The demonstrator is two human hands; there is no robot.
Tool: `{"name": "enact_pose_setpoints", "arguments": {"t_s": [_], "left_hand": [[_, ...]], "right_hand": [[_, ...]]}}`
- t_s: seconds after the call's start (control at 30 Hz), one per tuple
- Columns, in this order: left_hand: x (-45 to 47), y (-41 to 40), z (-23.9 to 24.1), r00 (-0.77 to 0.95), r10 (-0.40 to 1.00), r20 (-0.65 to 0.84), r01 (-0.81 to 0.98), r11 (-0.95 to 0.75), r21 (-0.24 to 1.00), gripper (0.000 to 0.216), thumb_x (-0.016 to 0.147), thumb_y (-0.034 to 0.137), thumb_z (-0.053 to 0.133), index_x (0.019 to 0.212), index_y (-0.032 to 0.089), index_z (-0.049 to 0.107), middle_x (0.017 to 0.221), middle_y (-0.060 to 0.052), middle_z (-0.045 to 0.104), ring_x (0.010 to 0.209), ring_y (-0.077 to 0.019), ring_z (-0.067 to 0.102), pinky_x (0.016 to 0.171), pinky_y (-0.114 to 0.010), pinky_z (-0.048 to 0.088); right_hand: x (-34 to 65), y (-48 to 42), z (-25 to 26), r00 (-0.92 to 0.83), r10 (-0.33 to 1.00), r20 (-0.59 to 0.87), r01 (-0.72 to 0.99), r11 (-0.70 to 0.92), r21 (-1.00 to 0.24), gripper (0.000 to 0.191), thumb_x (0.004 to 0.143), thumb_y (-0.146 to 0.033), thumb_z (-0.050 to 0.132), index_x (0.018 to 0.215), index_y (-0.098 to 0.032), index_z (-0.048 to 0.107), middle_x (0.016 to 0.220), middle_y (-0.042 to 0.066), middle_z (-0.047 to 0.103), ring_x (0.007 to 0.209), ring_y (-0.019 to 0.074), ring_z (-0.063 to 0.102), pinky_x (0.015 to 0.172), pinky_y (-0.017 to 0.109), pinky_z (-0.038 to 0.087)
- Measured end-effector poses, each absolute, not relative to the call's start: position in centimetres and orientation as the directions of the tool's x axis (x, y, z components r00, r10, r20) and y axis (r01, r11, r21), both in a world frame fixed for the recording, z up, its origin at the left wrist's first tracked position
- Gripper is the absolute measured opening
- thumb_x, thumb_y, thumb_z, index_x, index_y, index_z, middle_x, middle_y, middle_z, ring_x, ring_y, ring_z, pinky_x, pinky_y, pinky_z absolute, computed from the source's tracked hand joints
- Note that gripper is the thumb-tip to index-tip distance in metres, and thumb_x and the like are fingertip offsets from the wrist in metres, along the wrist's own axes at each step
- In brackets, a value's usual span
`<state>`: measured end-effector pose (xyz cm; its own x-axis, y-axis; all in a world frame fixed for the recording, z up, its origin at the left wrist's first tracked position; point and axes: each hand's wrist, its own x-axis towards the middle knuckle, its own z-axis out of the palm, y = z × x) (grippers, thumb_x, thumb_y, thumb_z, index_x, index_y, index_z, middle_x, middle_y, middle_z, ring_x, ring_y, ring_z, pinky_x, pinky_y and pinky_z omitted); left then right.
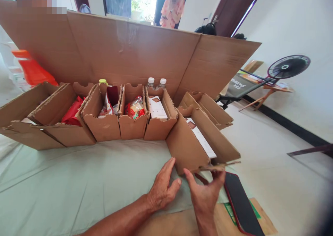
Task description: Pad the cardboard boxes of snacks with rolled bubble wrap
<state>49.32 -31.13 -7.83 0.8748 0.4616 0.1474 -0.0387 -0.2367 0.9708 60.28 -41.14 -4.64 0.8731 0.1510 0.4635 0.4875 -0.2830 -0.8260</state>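
Closest to me, an open-topped cardboard box [187, 147] stands angled at the right end of a row, with a white box [201, 138] with brown pictures inside it. My right hand [205, 194] grips the near end of this cardboard box, thumb at its left corner and fingers at the right; part of the grip is hidden under the cardboard edge. My left hand [165, 185] is beside the box's left wall, fingers stretched out and holding nothing. Its fingertips are close to the wall; whether they touch it I cannot tell.
Several cardboard bins [104, 128] line up leftward, holding red packets, a snack bag [135, 107] and another white box [156, 107]. Behind rises a cardboard panel [145, 48]. An orange bottle [33, 67] stands left. A phone [241, 201] lies right. People and a fan [288, 66] are beyond.
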Motion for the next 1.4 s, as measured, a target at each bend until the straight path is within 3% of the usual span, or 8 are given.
{"name": "enact_pose_setpoints", "arguments": {"t_s": [0.23, 0.43, 0.9, 0.97, 1.1, 1.23, 1.3, 1.4], "left_hand": [[49.4, -31.3, -8.2, 0.862, 0.495, 0.110, -0.004, -0.210, 0.978, 0.075, 0.086, 0.018, 0.052, 0.159, 0.013, 0.033, 0.166, -0.014, 0.036, 0.150, -0.0306, 0.040, 0.127, -0.053, 0.030], [49.6, -31.4, -8.1, 0.852, 0.491, 0.182, -0.057, -0.258, 0.964, 0.082, 0.079, 0.009, 0.051, 0.158, 0.014, 0.034, 0.165, -0.012, 0.037, 0.153, -0.0276, 0.036, 0.129, -0.048, 0.028], [49.7, -31.7, -8.0, 0.854, 0.498, 0.150, -0.030, -0.241, 0.970, 0.086, 0.078, 0.009, 0.052, 0.161, 0.015, 0.030, 0.168, -0.010, 0.033, 0.154, -0.0288, 0.032, 0.129, -0.049, 0.026], [49.7, -31.7, -8.1, 0.852, 0.512, 0.109, -0.001, -0.208, 0.978, 0.084, 0.079, 0.012, 0.053, 0.160, 0.013, 0.030, 0.166, -0.013, 0.035, 0.153, -0.0295, 0.036, 0.129, -0.049, 0.028], [49.9, -31.6, -8.1, 0.849, 0.526, 0.050, 0.025, -0.135, 0.991, 0.082, 0.083, 0.016, 0.053, 0.161, 0.013, 0.025, 0.165, -0.016, 0.038, 0.147, -0.0305, 0.045, 0.125, -0.049, 0.035], [49.9, -31.6, -7.7, 0.851, 0.502, 0.152, -0.036, -0.232, 0.972, 0.083, 0.076, 0.014, 0.056, 0.157, 0.017, 0.035, 0.157, -0.014, 0.048, 0.145, -0.0316, 0.046, 0.124, -0.050, 0.035], [49.4, -32.0, -7.6, 0.858, 0.483, 0.174, -0.031, -0.290, 0.957, 0.083, 0.073, 0.013, 0.057, 0.155, 0.016, 0.039, 0.158, -0.014, 0.048, 0.147, -0.0330, 0.043, 0.126, -0.051, 0.033], [47.3, -32.4, -7.5, 0.858, 0.486, 0.163, -0.001, -0.317, 0.949, 0.081, 0.074, 0.014, 0.058, 0.153, 0.017, 0.044, 0.160, -0.014, 0.045, 0.150, -0.0336, 0.040, 0.127, -0.053, 0.031]], "right_hand": [[64.0, -35.4, -5.4, 0.870, 0.282, 0.404, 0.467, -0.212, -0.858, 0.106, 0.076, -0.057, 0.075, 0.158, -0.015, 0.023, 0.161, 0.025, 0.024, 0.146, 0.0362, 0.036, 0.102, 0.053, 0.055], [62.9, -36.4, -7.3, 0.793, 0.475, 0.381, 0.551, -0.292, -0.782, 0.053, 0.089, -0.042, 0.058, 0.137, -0.018, 0.058, 0.140, 0.018, 0.058, 0.134, 0.0315, 0.053, 0.111, 0.057, 0.044], [64.2, -36.8, -6.4, 0.695, 0.655, 0.297, 0.570, -0.250, -0.783, 0.057, 0.091, -0.047, 0.056, 0.140, -0.018, 0.059, 0.154, 0.017, 0.052, 0.144, 0.0315, 0.047, 0.111, 0.054, 0.046], [63.9, -36.9, -4.8, 0.713, 0.627, 0.314, 0.556, -0.232, -0.798, 0.050, 0.091, -0.047, 0.058, 0.130, -0.016, 0.065, 0.145, 0.018, 0.060, 0.135, 0.0307, 0.056, 0.104, 0.050, 0.052], [62.2, -34.8, 1.1, 0.731, 0.554, 0.398, 0.565, -0.162, -0.809, 0.045, 0.095, -0.043, 0.056, 0.132, -0.018, 0.063, 0.104, 0.010, 0.076, 0.083, 0.0190, 0.071, 0.079, 0.035, 0.059], [61.0, -29.4, 7.2, 0.553, 0.774, 0.309, 0.778, -0.347, -0.525, 0.052, 0.095, -0.026, 0.054, 0.147, -0.023, 0.051, 0.088, 0.003, 0.076, 0.077, 0.0197, 0.070, 0.076, 0.033, 0.053], [60.8, -26.9, 8.9, 0.539, 0.815, 0.213, 0.825, -0.459, -0.330, 0.046, 0.091, -0.020, 0.055, 0.137, -0.023, 0.060, 0.085, 0.006, 0.076, 0.080, 0.0252, 0.072, 0.073, 0.034, 0.050], [60.2, -25.7, 9.9, 0.573, 0.791, 0.216, 0.815, -0.520, -0.256, 0.026, 0.092, -0.021, 0.053, 0.110, -0.019, 0.071, 0.083, 0.013, 0.076, 0.081, 0.0308, 0.073, 0.068, 0.034, 0.046]]}}
